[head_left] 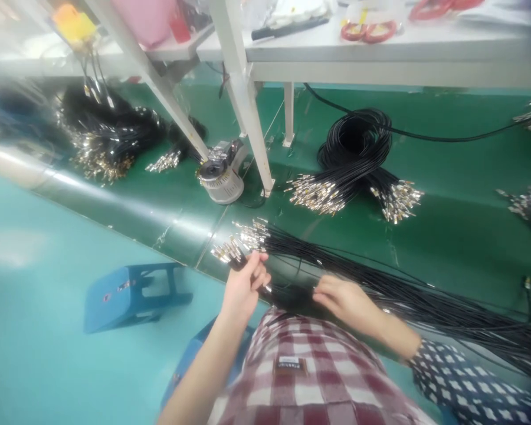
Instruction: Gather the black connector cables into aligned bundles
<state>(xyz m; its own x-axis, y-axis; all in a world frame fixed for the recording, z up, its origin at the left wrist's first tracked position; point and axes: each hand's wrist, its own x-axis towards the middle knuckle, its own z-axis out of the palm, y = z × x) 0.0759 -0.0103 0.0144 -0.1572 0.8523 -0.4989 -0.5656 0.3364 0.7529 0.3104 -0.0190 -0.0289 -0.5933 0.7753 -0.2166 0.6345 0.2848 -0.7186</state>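
My left hand [244, 284] is wrapped round a bundle of black cables [235, 260], and their silvery metal connectors stick out past the thumb. My right hand [343, 297] is to the right, its fingers pinched together with a small bright tip at the fingertips; it looks like a cable end, though most of it is hidden. Dark cables [292, 297] hang between both hands, close to the checked apron. Just beyond lies a long bunch of loose black cables [349, 265], with its connector ends [253, 234] beside the held bundle.
A coiled cable bundle [354, 139] lies on the green surface [265, 206], behind the long bunch. A grey-white round device [221, 183] stands by a white frame leg [252, 124]. More cable heaps [110, 130] are at left. A white shelf [380, 53] runs above; a blue stool [128, 298] is at lower left.
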